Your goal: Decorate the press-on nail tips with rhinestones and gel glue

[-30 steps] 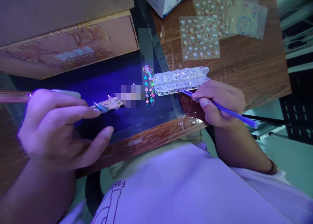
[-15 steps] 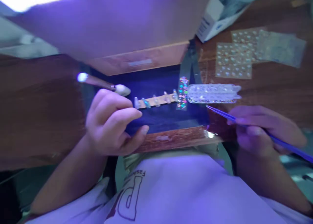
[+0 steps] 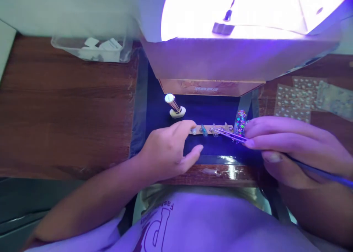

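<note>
Strip of nail tips (image 3: 211,129): it is lying flat on the dark mat (image 3: 165,112), running left to right between the two hands, right under the violet glow, so every tip on it is facing up and catching the light.

Left hand (image 3: 168,151): it is resting on the mat with the forefinger pressing down on the strip's left end, pinning it so it cannot slide. The other fingers are curling loosely and the thumb is stretching out toward the mat's near edge; the hand is gripping nothing.

Right hand (image 3: 286,145): it is closing in a pencil grip around a slim blue pen (image 3: 320,171), fingers bunching low near the front for fine control. The heel of the hand appears to be leaning by the tabletop (image 3: 66,108) edge, which would be steadying it.

Pen tip: it is angling down and left, reaching the middle of the strip; whether it is actually touching a tip is too small to tell.

Forearms: both are coming in from the near edge and converging on the strip.

Lamp (image 3: 234,13): it is hanging directly over the mat, flooding the work in purple.

Nearby: a glittery sticker strip (image 3: 241,120) is lying just behind the right fingers, a small pink-handled tool (image 3: 174,105) is sitting behind the left hand, sticker sheets (image 3: 298,96) are lying far right, and a clear tray (image 3: 91,48) is standing at the back left.
</note>
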The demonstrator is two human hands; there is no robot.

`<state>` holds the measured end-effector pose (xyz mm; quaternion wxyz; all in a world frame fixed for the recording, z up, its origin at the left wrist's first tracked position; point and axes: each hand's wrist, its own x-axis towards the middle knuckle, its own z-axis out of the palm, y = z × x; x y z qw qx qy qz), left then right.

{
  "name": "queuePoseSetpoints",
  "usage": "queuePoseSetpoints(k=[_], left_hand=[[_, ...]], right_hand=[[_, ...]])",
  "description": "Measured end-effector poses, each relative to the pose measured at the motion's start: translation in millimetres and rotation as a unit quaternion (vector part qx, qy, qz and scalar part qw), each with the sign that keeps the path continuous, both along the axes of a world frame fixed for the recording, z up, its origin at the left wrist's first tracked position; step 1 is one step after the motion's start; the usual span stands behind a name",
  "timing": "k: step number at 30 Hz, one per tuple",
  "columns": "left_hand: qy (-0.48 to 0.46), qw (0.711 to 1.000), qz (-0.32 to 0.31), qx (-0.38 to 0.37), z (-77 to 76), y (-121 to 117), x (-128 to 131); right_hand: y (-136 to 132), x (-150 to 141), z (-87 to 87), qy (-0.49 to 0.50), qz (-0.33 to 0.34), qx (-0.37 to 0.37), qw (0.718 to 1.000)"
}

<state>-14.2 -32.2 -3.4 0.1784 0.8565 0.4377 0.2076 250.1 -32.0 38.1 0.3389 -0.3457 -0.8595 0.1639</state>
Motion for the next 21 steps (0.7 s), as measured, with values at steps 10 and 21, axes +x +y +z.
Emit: queuePoseSetpoints(k=[10, 21], left_hand=[[0.035, 0.997, 0.014, 0.061, -11.1, 10, 12], [0.041, 0.995, 0.021, 0.085, -11.3, 11, 18]], right_hand=[[18, -7, -13.3, -0.021, 0.104, -0.011, 0.994], [14, -6, -19.4, -0.049, 0.095, -0.024, 0.994]])
